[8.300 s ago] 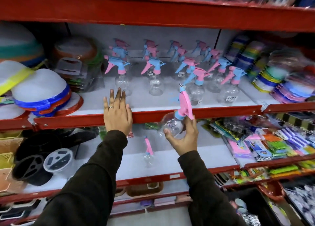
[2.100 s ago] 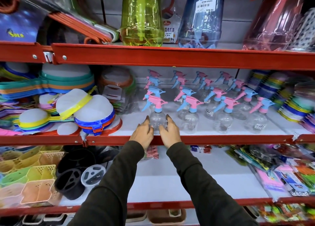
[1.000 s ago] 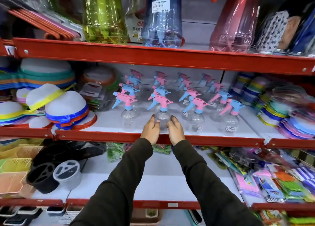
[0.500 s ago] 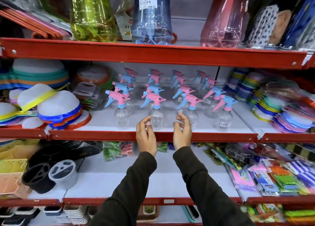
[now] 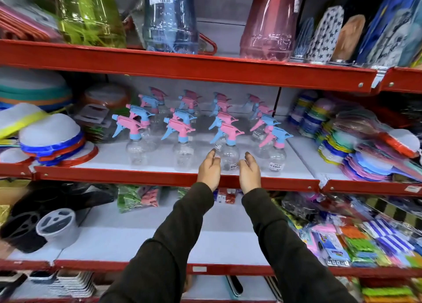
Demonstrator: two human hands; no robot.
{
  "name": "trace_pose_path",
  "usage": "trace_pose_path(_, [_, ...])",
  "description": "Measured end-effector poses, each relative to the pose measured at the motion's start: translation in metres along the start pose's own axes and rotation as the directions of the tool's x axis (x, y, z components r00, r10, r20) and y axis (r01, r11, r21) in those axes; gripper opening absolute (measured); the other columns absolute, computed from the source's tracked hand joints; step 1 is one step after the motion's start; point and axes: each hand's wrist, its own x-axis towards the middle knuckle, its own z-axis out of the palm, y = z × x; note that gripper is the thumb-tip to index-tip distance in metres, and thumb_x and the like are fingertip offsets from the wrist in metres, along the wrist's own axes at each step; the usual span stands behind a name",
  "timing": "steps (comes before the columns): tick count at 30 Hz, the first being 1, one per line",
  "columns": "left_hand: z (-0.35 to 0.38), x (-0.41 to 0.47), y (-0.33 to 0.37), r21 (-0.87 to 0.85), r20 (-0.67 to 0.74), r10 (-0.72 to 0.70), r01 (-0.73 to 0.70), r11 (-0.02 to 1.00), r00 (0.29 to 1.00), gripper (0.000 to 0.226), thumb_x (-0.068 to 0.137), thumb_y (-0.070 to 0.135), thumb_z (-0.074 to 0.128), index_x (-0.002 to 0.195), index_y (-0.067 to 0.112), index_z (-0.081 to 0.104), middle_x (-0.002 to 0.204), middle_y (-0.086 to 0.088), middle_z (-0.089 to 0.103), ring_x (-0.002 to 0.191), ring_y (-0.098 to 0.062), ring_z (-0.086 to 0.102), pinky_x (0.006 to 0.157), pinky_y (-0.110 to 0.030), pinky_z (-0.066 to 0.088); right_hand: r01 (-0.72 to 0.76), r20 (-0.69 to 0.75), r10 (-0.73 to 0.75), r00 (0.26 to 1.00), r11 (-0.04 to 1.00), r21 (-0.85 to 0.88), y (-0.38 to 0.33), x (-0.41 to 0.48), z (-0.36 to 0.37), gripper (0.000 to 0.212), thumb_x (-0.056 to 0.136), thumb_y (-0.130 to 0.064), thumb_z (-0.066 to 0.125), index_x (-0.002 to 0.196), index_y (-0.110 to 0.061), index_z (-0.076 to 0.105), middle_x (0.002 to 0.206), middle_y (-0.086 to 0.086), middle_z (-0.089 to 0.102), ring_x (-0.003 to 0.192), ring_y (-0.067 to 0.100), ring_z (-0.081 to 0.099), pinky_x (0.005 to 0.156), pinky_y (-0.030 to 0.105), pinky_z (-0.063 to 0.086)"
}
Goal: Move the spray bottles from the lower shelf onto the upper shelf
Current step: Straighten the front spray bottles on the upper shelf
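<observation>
Several clear spray bottles with pink and blue trigger heads stand in rows on the upper shelf point(image 5: 159, 179). My left hand point(image 5: 209, 169) and my right hand point(image 5: 250, 172) flank the front bottle point(image 5: 229, 153) of the third row, at the shelf's red front edge. Both hands have their fingers apart on either side of its round body, and I cannot tell whether they touch it. The lower shelf point(image 5: 127, 241) below my arms shows bare white board with no spray bottle in sight.
Stacked white covers with coloured rims point(image 5: 50, 138) lie left of the bottles, and coloured mats point(image 5: 365, 165) to the right. Large tinted bottles point(image 5: 170, 17) stand on the top shelf. Black and grey holders point(image 5: 38, 227) and packets point(image 5: 356, 241) sit on the lower shelf.
My hands have shifted right from the second front bottle to the third one. The view has drifted slightly to the right.
</observation>
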Motion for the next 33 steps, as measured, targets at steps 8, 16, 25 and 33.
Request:
trace_pose_path(8, [0.014, 0.006, 0.005, 0.056, 0.016, -0.045, 0.044, 0.997, 0.999, 0.048, 0.104, 0.017, 0.035, 0.152, 0.011, 0.034, 0.157, -0.008, 0.039, 0.145, -0.025, 0.037, 0.113, -0.025, 0.025, 0.010, 0.139, 0.005, 0.990, 0.994, -0.108, -0.005, 0.012, -0.004, 0.048, 0.097, -0.013, 0.042, 0.144, -0.006, 0.046, 0.148, 0.008, 0.051, 0.138, 0.025, 0.046, 0.118, 0.039, 0.034])
trace_pose_path(16, [0.017, 0.003, 0.003, 0.082, -0.002, -0.048, 0.048, 0.996, 0.999, 0.052, 0.105, 0.026, 0.036, 0.155, 0.018, 0.027, 0.163, -0.005, 0.029, 0.149, -0.024, 0.029, 0.122, -0.034, 0.022, 0.018, 0.130, -0.006, 0.992, 0.996, -0.091, -0.006, 0.007, -0.010, 0.051, 0.100, -0.016, 0.044, 0.150, -0.010, 0.037, 0.156, 0.006, 0.040, 0.143, 0.023, 0.039, 0.115, 0.030, 0.030])
trace_pose_path(25, [0.048, -0.030, -0.006, -0.031, -0.279, 0.166, -0.181, 0.983, 0.946, 0.031, 0.102, 0.016, 0.044, 0.130, 0.014, 0.057, 0.133, -0.004, 0.056, 0.114, -0.010, 0.052, 0.082, 0.004, 0.037, 0.234, -0.172, -0.224, 0.959, 0.971, 0.038, 0.005, -0.012, -0.048, 0.039, 0.091, 0.000, 0.046, 0.113, -0.027, 0.061, 0.120, 0.003, 0.063, 0.108, 0.016, 0.059, 0.096, 0.035, 0.050])
trace_pose_path(33, [0.113, -0.023, 0.005, -0.162, 0.071, -0.011, 0.022, 0.986, 0.997, 0.043, 0.103, 0.015, 0.042, 0.146, 0.011, 0.044, 0.149, -0.002, 0.047, 0.137, -0.015, 0.044, 0.118, -0.029, 0.030, 0.113, -0.285, -0.106, 0.953, 0.994, 0.010, 0.005, 0.015, -0.111, 0.050, 0.095, -0.004, 0.040, 0.144, -0.013, 0.046, 0.139, 0.004, 0.042, 0.113, 0.011, 0.048, 0.105, 0.024, 0.032])
